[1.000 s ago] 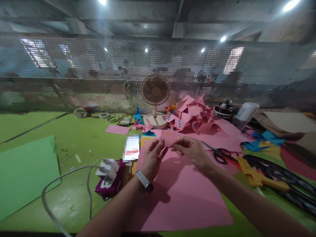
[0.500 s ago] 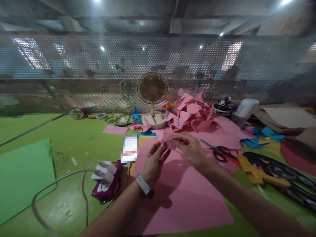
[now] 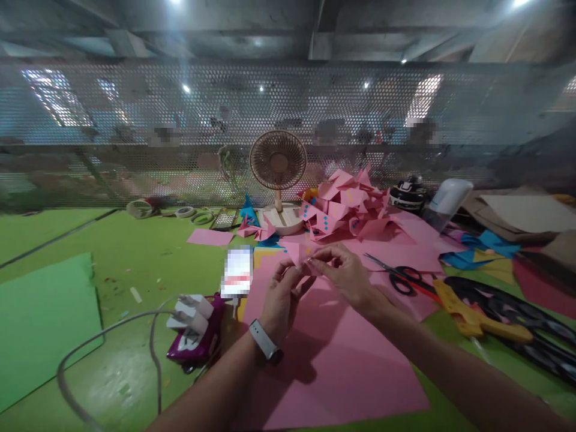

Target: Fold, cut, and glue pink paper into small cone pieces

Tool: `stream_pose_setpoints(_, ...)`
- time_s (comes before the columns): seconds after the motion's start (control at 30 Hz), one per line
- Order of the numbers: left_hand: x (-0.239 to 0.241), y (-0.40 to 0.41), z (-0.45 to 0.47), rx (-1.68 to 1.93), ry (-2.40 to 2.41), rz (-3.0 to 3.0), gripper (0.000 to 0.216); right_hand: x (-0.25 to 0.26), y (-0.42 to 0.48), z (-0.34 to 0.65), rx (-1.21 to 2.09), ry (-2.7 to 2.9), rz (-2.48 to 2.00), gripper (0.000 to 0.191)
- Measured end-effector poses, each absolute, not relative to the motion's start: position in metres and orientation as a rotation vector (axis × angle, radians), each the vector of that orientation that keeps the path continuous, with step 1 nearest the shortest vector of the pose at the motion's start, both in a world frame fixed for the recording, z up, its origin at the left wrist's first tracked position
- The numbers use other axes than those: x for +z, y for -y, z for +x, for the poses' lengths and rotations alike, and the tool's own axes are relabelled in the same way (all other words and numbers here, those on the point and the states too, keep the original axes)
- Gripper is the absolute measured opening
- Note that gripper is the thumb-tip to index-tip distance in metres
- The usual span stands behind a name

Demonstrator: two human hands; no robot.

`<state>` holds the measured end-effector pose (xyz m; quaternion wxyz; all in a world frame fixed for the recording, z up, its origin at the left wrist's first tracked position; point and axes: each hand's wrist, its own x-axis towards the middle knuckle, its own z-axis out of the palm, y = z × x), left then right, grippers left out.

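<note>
Between my two hands, above a large pink paper sheet (image 3: 355, 360), is a small folded pink paper piece (image 3: 293, 252) with yellow marks. My left hand (image 3: 283, 291), with a watch on its wrist, pinches the piece from the left and below. From the right, my right hand (image 3: 344, 270) has its thumb and forefinger closed at the piece's near edge. Whether a tiny scrap sits in that pinch is too small to make out. Behind the hands a pile of folded pink paper shapes (image 3: 355, 198) rises, some with blue diamond marks.
A fan (image 3: 279, 162) stands at the back by a mesh screen. To the right lie scissors (image 3: 402, 279) and a yellow glue gun (image 3: 477, 318). On the left are a lit phone (image 3: 237, 270), a purple power strip with plugs (image 3: 193, 330), a cable and a green sheet (image 3: 49, 324).
Both hands stay over the pink sheet with the folded piece. The fingers have shifted slightly, the left ones curling closer, and less of the piece shows.
</note>
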<state>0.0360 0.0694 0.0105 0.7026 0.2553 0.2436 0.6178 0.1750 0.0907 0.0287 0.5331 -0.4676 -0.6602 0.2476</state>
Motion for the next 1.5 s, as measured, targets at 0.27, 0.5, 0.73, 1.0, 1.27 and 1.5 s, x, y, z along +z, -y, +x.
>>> stream_pose_setpoints(0.27,0.0117,-0.0688,0.0359,1.378,-0.569,0.628,0.019,0.0280,-0.0919,0.1776,0.581,1.586,-1.112,0.013)
stream_pose_setpoints(0.5,0.0146,-0.0675,0.0363,1.368,-0.579,0.679,0.017,0.0284,-0.0921,0.1780,0.598,1.574,-1.107,0.013)
stream_pose_setpoints(0.73,0.0138,-0.0684,0.0363,1.365,-0.586,0.657,0.022,0.0274,-0.0923,0.1777,0.558,1.584,-1.092,0.013)
stream_pose_setpoints(1.0,0.0133,-0.0675,0.0363,1.369,-0.577,0.659,0.019,0.0277,-0.0905,0.1765,0.517,1.596,-1.087,0.014)
stream_pose_setpoints(1.27,0.0151,-0.0669,0.0370,1.372,-0.569,0.646,0.017,0.0296,-0.0878,0.1747,0.419,1.626,-1.070,0.011)
stream_pose_setpoints(1.5,0.0101,-0.0683,0.0362,1.365,-0.549,0.665,0.017,0.0291,-0.0881,0.1734,0.571,1.521,-1.100,0.025)
